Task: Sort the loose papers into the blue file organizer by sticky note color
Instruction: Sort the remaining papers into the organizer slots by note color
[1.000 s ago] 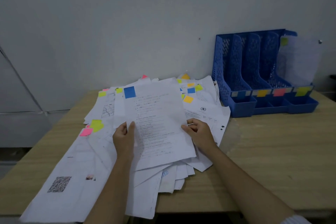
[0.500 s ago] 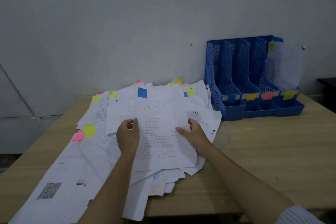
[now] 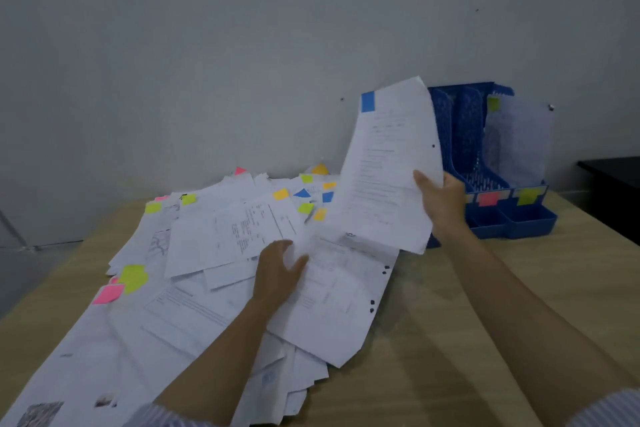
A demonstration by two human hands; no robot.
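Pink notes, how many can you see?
4. One at the pile's near left edge, one at its far left, one at the back, one on the organizer. Papers may hide more.

raised sheet screens organizer; bare table right of pile

Grey wall, wooden table

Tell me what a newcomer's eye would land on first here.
First, the white sheet with a blue sticky note, held up by the right hand in front of the blue file organizer at the table's far right. Next, the sprawling paper pile dotted with coloured notes, where the left hand rests.
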